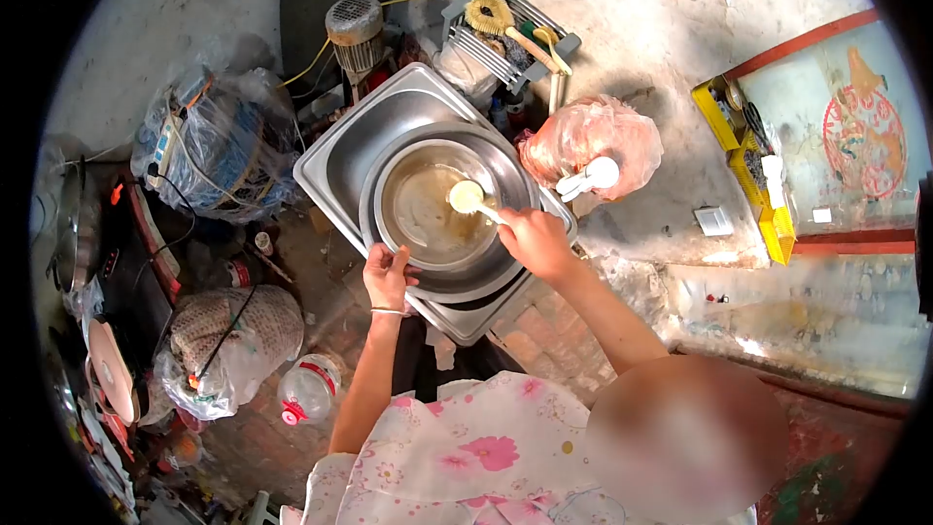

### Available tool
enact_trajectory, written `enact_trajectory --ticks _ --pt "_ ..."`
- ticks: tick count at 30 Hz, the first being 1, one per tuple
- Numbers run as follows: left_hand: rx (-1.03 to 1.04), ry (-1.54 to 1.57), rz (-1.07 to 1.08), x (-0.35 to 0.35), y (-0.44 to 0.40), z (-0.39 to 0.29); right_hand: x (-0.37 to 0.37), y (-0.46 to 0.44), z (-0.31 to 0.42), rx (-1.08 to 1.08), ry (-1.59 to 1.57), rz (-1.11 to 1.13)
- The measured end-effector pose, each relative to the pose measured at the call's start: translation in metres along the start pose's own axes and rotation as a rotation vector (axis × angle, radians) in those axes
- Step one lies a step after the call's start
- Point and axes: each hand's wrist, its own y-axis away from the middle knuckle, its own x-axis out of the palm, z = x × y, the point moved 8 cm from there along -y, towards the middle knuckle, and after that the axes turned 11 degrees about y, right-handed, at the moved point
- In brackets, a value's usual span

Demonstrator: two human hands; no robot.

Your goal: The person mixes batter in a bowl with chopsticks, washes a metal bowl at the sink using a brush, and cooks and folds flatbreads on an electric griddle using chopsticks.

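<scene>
A steel basin [428, 157] with cloudy brownish liquid sits inside a larger steel basin [372, 196], which rests on a stainless sink [335, 157]. My right hand [536, 241] comes in over the right rim, closed round the handle of a white spoon [467, 197]. The spoon's round, pale yellow head is over or in the liquid; I cannot tell how deep. At the lower left rim my left hand [387, 277] grips the basin edge, thumb towards the inside. Its fingertips are partly hidden.
Right of the sink stands a pink plastic bag [632, 131] with white utensils [601, 173] on it. Behind are a motor [355, 29] and a rack [505, 63] holding a brush [489, 13]. A plastic bottle [309, 387] and a bagged bundle [238, 331] lie left.
</scene>
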Motion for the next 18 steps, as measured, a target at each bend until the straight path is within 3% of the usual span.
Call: enact_trajectory --ticks 2,8,12,14,15,18 --pt "0.019 -0.006 0.003 0.001 -0.001 0.002 0.011 0.0 0.0 0.086 -0.133 0.136" --pt "0.03 -0.062 0.006 0.002 0.001 0.006 -0.012 0.019 0.027 0.157 -0.534 0.234" --pt "0.043 -0.041 -0.015 0.001 0.005 0.003 -0.002 0.03 0.026 0.06 -0.288 0.321" --pt "0.065 -0.096 -0.011 -0.002 0.005 0.0 -0.009 0.031 0.024 -0.237 0.121 0.09" --pt "0.062 -0.097 -0.01 -0.002 0.007 0.0 -0.005 0.026 0.023 -0.328 0.237 0.154" --pt "0.036 -0.166 -0.029 -0.005 0.006 0.0 0.001 0.015 0.017 -0.336 0.368 0.198"
